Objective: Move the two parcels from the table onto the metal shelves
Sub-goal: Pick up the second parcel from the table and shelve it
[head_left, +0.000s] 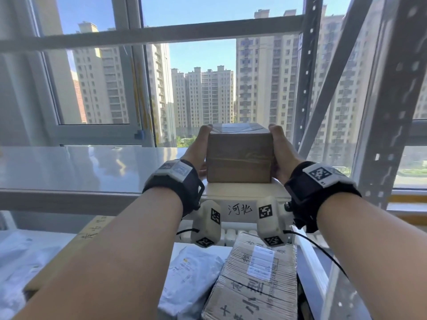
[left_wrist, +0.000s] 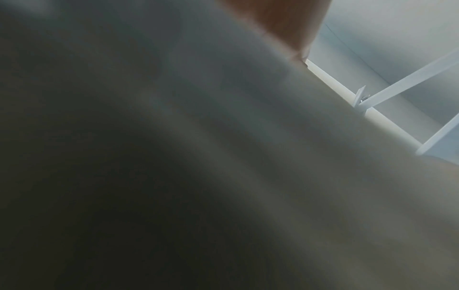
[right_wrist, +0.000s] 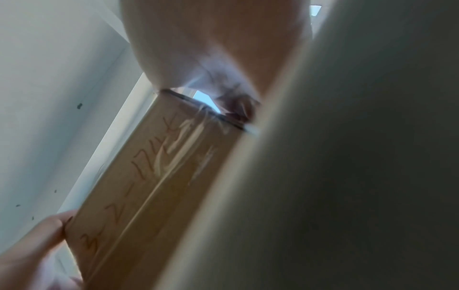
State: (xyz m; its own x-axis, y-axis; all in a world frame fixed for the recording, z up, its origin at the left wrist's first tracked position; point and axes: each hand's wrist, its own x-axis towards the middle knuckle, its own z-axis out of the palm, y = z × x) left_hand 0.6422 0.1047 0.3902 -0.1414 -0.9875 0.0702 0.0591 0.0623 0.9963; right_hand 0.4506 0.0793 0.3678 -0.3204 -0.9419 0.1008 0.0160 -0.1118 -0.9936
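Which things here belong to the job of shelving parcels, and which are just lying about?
Part of the job:
- brown cardboard parcel, held between both hands
- left hand
- right hand
- metal shelf under the parcel

Just lying about:
- taped carton on the lower shelf
- white mailer bag beside it
- handwritten label on the shelf edge

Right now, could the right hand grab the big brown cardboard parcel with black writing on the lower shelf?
Probably not yet. The right hand is busy gripping the small brown cardboard box together with the left hand. The big brown cardboard parcel with black writing lies uncovered below, so once freed it likely could.
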